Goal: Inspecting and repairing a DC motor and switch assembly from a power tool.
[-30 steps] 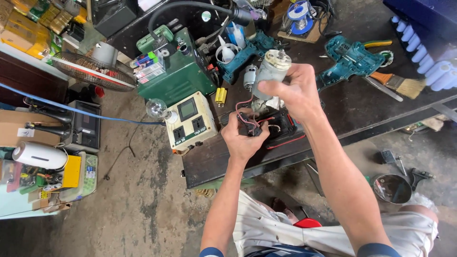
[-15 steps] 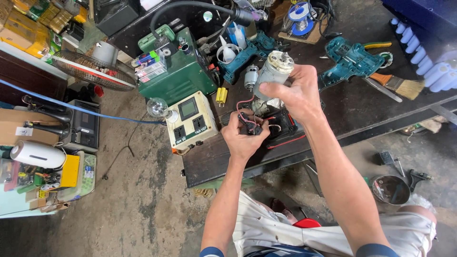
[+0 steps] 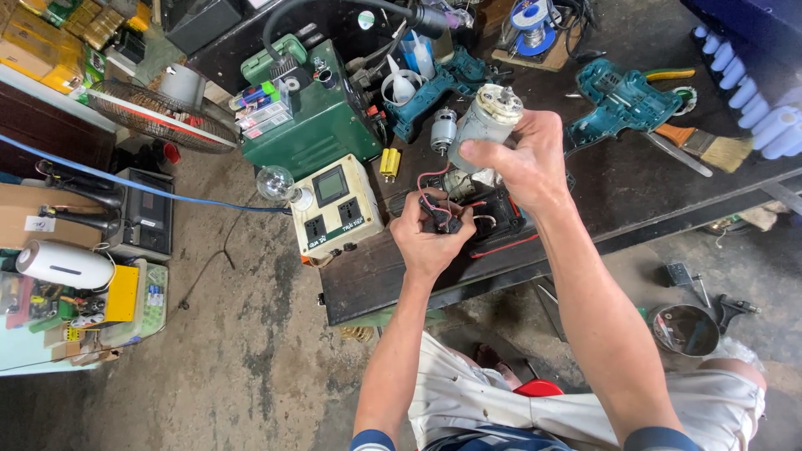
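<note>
1. The fingers (image 3: 480, 150) of the right hand (image 3: 522, 163) are clamped round a small silver cylindrical motor (image 3: 484, 121), held upright above the middle of the dark table (image 3: 368, 276)
2. The left hand (image 3: 430, 238) has its fingers pinched together on a small black switch part (image 3: 441, 219), which red and black wires (image 3: 430, 179) seem to join to the motor
3. Judging by this, the motor is out of its housing and wired to the switch; the teal drill shell (image 3: 622, 100) lies open to the right, so reassembly looks undone
4. A second small motor (image 3: 443, 129) stands just left of the held one, with two yellow blocks (image 3: 389, 163) beside it
5. Near left on the table sits a cream socket box (image 3: 338, 209) with a dark screen, small labels under its sockets and a clear bulb (image 3: 276, 182) at its left
6. Behind it stands a green metal box (image 3: 313, 134)
7. Far left, yellow cartons (image 3: 50, 58) are stacked; on the floor lies a white cylinder (image 3: 65, 266)
</note>
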